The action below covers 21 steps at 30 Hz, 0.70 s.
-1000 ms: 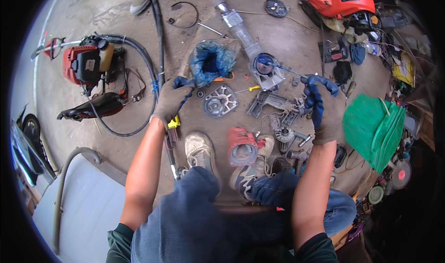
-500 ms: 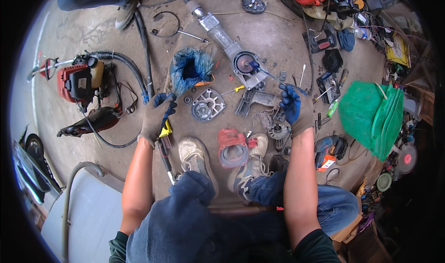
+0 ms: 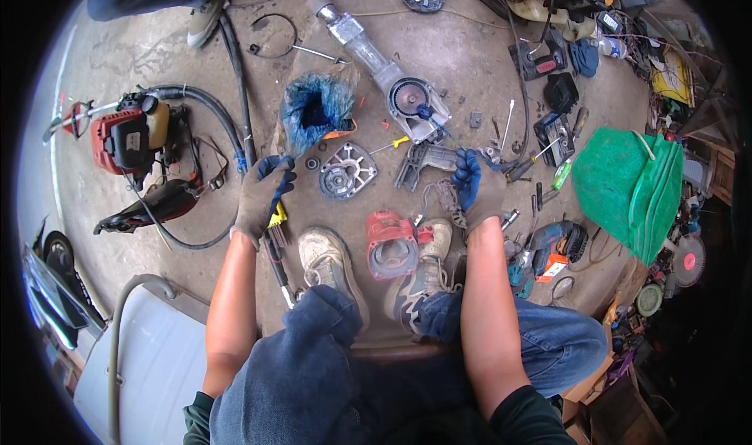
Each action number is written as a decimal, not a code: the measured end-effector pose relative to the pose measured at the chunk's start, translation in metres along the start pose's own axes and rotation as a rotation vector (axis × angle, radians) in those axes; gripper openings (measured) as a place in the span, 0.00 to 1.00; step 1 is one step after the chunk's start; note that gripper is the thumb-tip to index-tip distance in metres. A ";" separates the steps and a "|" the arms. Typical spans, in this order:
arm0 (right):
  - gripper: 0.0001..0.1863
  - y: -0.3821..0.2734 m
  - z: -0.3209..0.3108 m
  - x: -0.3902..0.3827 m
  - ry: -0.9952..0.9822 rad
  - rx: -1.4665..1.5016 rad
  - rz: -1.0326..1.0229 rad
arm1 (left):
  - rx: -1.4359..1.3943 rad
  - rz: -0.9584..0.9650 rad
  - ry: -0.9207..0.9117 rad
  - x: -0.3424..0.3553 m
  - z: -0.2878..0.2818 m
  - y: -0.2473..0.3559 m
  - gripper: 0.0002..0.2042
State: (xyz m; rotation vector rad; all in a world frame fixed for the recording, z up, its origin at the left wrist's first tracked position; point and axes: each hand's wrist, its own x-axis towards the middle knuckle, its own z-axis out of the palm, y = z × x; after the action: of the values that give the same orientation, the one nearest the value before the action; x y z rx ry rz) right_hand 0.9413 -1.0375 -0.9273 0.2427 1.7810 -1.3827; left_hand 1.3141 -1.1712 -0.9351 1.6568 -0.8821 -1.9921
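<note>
My left hand [image 3: 266, 188], in a grey glove with blue-coated fingers, pinches the lower edge of a crumpled plastic bag [image 3: 296, 104] smeared with blue grease. In my gloved right hand [image 3: 479, 185] is a thin rod [image 3: 448, 134], its far tip carrying a blob of blue grease. That tip rests at the edge of a round gear [image 3: 409, 98] inside the open metal housing [image 3: 427, 130] of a long-shafted power tool. Between my hands lie a round metal cover [image 3: 347, 171], a grey casing part [image 3: 421, 163] and a screwdriver with a yellow handle [image 3: 399, 141].
A red plastic housing [image 3: 392, 245] sits between my shoes. To the left are a red engine [image 3: 121, 141] and black hoses [image 3: 241, 92]. Rightward lie a cordless drill [image 3: 552, 249], screwdrivers [image 3: 533, 159] and a green sack [image 3: 619, 182]. Another person's shoe [image 3: 205, 23] is at the upper left.
My right hand has moved a little left and down, and the greased tip has shifted toward the gear's lower right edge. The left hand stays at the bag.
</note>
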 end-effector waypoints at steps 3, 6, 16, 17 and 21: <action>0.09 -0.004 0.014 -0.020 0.077 -0.141 -0.144 | 0.023 0.012 -0.007 0.000 -0.005 -0.002 0.12; 0.09 -0.016 0.015 -0.028 0.127 -0.325 -0.225 | -0.002 0.021 0.003 -0.002 0.001 0.002 0.12; 0.17 -0.094 0.092 -0.065 0.157 -1.388 -0.799 | 0.011 0.004 0.005 0.001 -0.002 -0.004 0.12; 0.17 -0.096 0.097 -0.060 0.116 -1.413 -0.816 | 0.005 0.002 0.008 0.001 -0.001 -0.004 0.12; 0.17 -0.107 0.113 -0.043 -0.102 -1.586 -0.907 | 0.087 -0.027 0.003 0.000 0.005 0.000 0.12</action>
State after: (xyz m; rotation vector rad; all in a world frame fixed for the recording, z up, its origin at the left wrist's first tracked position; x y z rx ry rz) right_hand 0.9592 -1.1613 -0.8255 -1.5480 2.4072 -0.0534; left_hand 1.3090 -1.1706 -0.9344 1.7267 -0.9631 -1.9947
